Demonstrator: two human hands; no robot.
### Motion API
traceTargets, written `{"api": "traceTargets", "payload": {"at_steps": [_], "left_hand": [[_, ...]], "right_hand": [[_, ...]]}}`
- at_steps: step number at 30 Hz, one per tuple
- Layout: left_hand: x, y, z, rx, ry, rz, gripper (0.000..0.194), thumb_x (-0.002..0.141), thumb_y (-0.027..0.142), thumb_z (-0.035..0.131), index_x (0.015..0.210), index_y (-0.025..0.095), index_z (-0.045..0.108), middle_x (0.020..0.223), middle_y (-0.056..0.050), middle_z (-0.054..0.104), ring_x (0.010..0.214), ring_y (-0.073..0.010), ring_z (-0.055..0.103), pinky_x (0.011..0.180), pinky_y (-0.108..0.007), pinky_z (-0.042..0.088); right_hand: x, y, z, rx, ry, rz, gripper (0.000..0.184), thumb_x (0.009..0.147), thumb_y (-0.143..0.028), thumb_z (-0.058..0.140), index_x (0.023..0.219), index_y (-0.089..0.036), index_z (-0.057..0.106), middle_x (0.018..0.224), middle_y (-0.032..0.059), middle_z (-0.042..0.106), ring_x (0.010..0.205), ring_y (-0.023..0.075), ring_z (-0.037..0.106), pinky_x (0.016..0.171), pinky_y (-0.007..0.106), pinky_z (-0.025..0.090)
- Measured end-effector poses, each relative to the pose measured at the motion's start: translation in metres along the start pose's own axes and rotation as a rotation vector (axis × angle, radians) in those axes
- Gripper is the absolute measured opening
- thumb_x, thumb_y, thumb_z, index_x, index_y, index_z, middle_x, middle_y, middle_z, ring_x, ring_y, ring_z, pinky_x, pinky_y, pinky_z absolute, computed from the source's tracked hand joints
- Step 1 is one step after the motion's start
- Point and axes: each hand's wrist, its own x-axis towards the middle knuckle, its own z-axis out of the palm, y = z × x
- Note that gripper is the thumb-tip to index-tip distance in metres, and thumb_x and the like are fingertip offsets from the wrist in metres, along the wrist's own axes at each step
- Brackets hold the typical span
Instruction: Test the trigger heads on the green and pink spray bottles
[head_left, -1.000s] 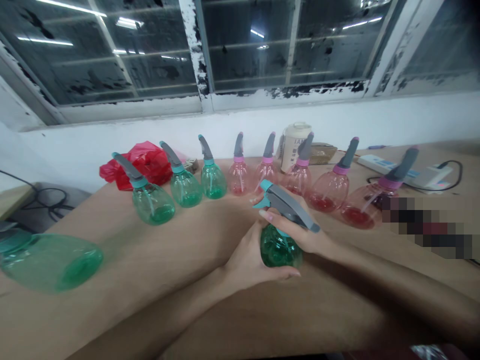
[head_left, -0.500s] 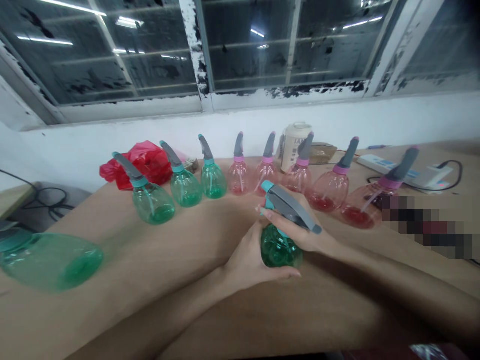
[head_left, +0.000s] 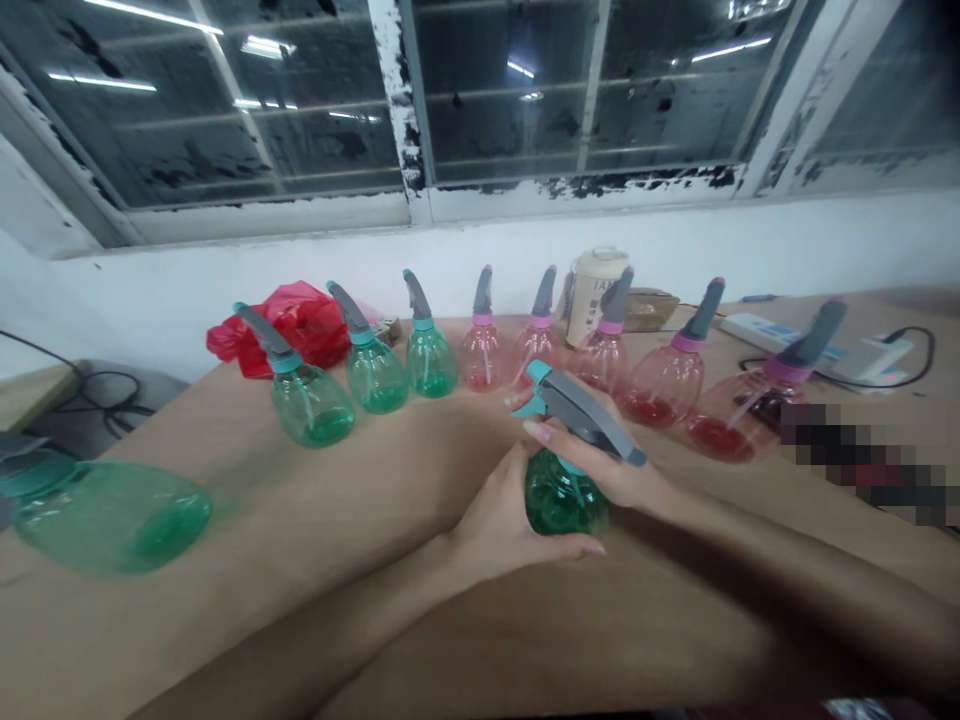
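Observation:
A green spray bottle with a grey and teal spray head stands in front of me on the table. My left hand wraps its body from the left, thumb along the near side. My right hand closes around the neck under the grey head, fingers at the teal trigger, which stands out from the head. Green liquid and a thin tube show inside. Part of the bottle is hidden by my hands.
Three green spray bottles and several pink ones arc behind my hands. Another green bottle is at left. Farther back are a red plastic bag, a paper cup, a cardboard box and a power strip.
My right fingers pulled the trigger in toward the neck half a second ago, and now it is out again. Both hands keep their hold on the bottle. The view has shifted slightly.

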Motion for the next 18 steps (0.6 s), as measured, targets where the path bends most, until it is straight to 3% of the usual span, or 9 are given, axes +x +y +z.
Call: {"api": "traceTargets", "payload": {"at_steps": [8, 13, 18], "left_hand": [[0.001, 0.004, 0.0, 0.002, 0.007, -0.022, 0.099, 0.057, 0.046, 0.082, 0.137, 0.023, 0.028, 0.136, -0.014, 0.043, 0.126, -0.0369, 0.041, 0.103, -0.055, 0.036], [-0.005, 0.005, -0.007, 0.022, -0.003, -0.049, 0.089, 0.058, 0.046, 0.081, 0.131, 0.022, 0.036, 0.13, -0.013, 0.049, 0.121, -0.0362, 0.046, 0.099, -0.055, 0.04], [-0.031, 0.005, -0.036, 0.148, 0.106, -0.226, 0.08, 0.058, 0.047, 0.08, 0.124, 0.023, 0.042, 0.117, -0.01, 0.058, 0.108, -0.0348, 0.056, 0.09, -0.053, 0.046]], "right_hand": [[-0.003, -0.001, 0.002, -0.019, 0.041, 0.01, 0.025, 0.083, -0.04, 0.06, 0.103, -0.026, 0.06, 0.092, 0.0016, 0.068, 0.076, 0.0183, 0.065, 0.067, 0.033, 0.052], [-0.01, 0.003, 0.005, -0.195, 0.103, -0.016, 0.026, 0.08, -0.043, 0.062, 0.096, -0.023, 0.061, 0.079, -0.0002, 0.065, 0.07, 0.0173, 0.062, 0.065, 0.032, 0.05], [-0.029, 0.008, 0.025, -0.426, -0.114, 0.067, 0.053, 0.072, -0.049, 0.069, 0.116, -0.023, 0.054, 0.107, 0.008, 0.064, 0.098, 0.0277, 0.061, 0.08, 0.043, 0.05]]}}
